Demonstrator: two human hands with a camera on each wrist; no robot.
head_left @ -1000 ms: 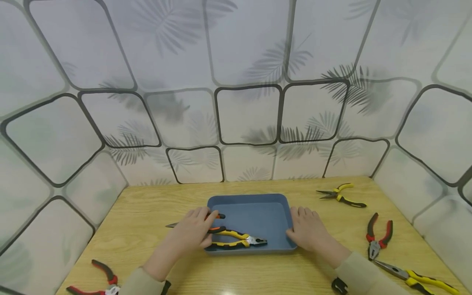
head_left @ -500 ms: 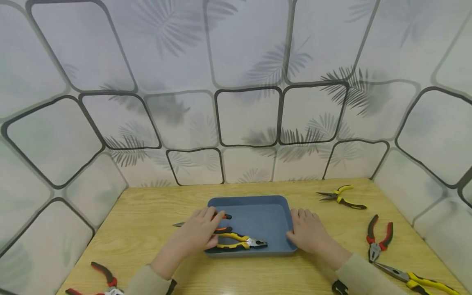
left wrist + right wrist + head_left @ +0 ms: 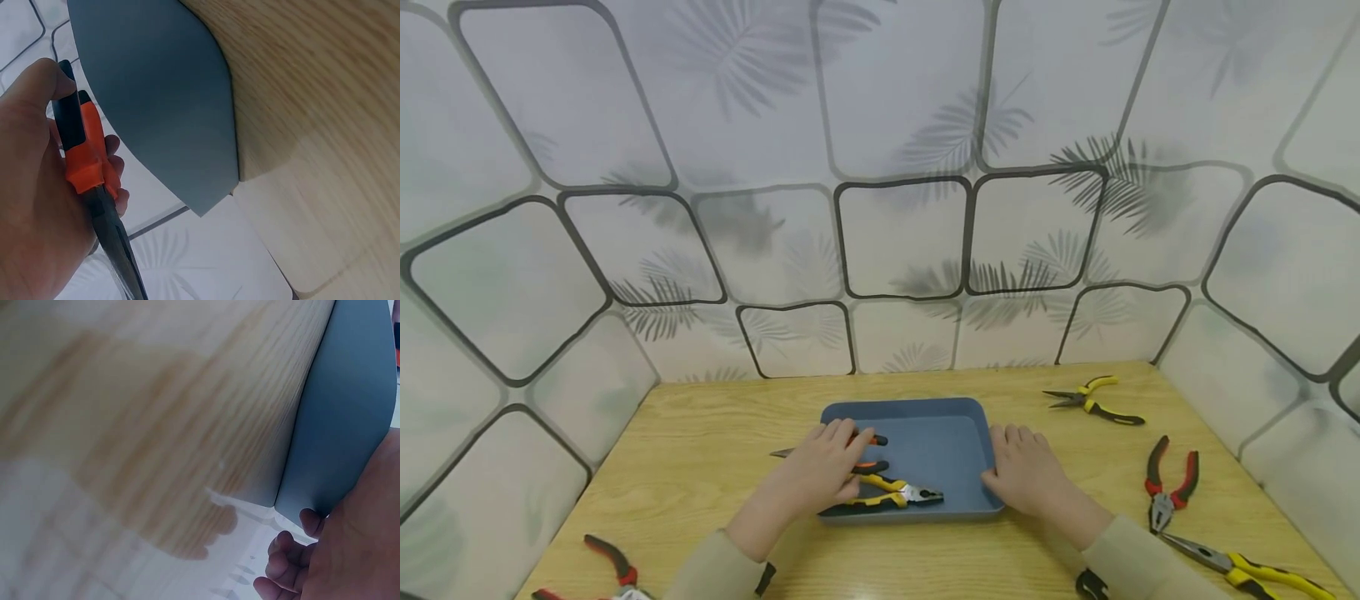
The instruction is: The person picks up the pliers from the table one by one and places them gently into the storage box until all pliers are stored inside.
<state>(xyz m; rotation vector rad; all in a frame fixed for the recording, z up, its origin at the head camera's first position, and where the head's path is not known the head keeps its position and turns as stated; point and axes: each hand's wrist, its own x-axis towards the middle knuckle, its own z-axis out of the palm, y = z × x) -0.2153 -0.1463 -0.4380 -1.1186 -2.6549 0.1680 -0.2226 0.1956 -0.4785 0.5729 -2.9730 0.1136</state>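
Observation:
My left hand (image 3: 822, 468) grips orange-and-black long-nose pliers (image 3: 84, 167) above the left side of the blue-grey tray (image 3: 946, 442). Their tapered nose points left past the rim, and their handle ends reach over the tray floor. Beneath this hand, yellow-and-black combination pliers (image 3: 917, 493) lie along the tray's near side, jaws to the right, handle ends partly hidden. At the tray's right side, my right hand (image 3: 1028, 468) pinches the rim, thumb over the edge. In the right wrist view its other fingers curl loosely beside the outer wall.
On the wooden table (image 3: 715, 417), yellow-and-black long-nose pliers (image 3: 1086, 398) lie at the back right. Red-and-black pliers (image 3: 1163, 500) and larger yellow long-nose pliers (image 3: 1228, 562) lie front right. More red-and-black pliers (image 3: 625, 575) lie front left. A patterned curtain (image 3: 902, 233) encloses the table.
My left hand has moved right with the orange-and-black long-nose pliers, bringing their handles further over the tray. My right hand and the tray stay in place.

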